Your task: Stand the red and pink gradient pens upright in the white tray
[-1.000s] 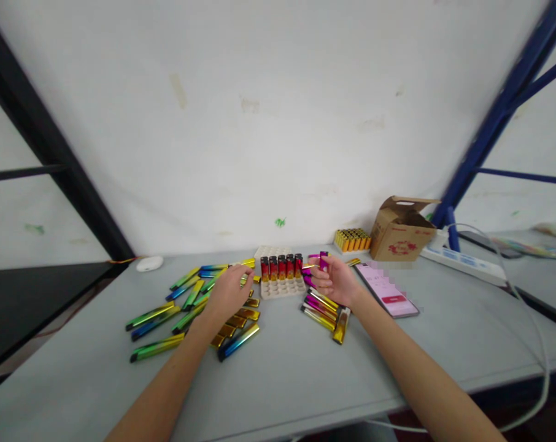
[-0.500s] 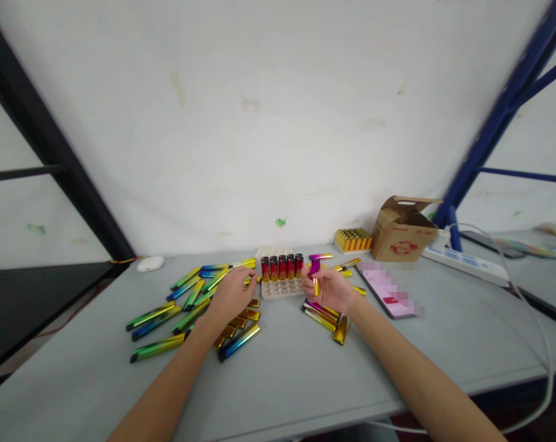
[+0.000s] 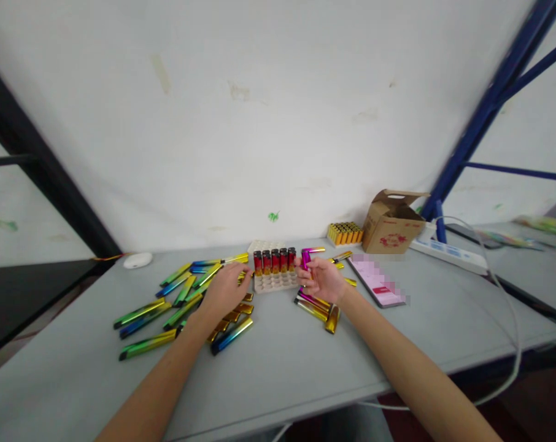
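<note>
My right hand (image 3: 321, 280) is closed on a shiny purple-and-gold tube (image 3: 305, 260), held upright just right of the white holed tray (image 3: 275, 284). A row of red battery-like cylinders (image 3: 275, 262) with dark tops stands in the tray's back part. My left hand (image 3: 225, 288) hovers at the tray's left side, fingers bent and tips close together; whatever they pinch is too small to make out. Below my right hand lie gold and purple tubes (image 3: 312, 308). Around my left hand are several green-gold tubes (image 3: 142, 313) and a blue-gold tube (image 3: 232, 336).
Yellow cylinders (image 3: 345, 234) stand packed at the back, beside an open cardboard box (image 3: 388, 230). A phone (image 3: 374, 282) lies right of my right hand. Farther right are a power strip (image 3: 448, 255) and a white cable (image 3: 512, 331). A white oval object (image 3: 138, 260) sits back left.
The whole view has shifted, so the table things appear slightly left and higher. The purple tube in my right hand now shows less below the fingers. My left hand stays beside the tray.
</note>
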{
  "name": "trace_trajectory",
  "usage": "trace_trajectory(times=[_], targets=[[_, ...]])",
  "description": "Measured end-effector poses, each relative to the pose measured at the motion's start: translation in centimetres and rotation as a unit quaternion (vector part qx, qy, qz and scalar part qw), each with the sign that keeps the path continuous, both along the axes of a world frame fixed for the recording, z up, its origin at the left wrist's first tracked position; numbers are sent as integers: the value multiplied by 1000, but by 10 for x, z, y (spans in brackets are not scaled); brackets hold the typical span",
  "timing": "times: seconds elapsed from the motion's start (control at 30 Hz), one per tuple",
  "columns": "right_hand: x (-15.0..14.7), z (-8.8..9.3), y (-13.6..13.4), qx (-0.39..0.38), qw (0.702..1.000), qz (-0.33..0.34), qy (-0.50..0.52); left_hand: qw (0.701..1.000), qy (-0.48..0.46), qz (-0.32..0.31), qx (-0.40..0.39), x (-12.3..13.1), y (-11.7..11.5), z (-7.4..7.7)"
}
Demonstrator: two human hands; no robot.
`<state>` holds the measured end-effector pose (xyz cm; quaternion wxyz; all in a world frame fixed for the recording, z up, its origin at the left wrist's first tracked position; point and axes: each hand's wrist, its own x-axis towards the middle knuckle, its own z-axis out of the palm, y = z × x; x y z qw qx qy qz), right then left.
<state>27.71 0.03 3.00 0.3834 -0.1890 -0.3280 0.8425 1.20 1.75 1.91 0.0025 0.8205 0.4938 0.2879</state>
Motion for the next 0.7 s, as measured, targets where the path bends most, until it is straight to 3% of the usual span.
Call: trace_trajectory(times=[0.23, 0.7], targets=[[0, 5, -5, 37, 998, -8, -54, 1000, 8, 5, 4, 2, -1, -3], [-1, 4, -3, 33, 998, 54, -4, 1000, 3, -4, -11, 3, 0, -5]])
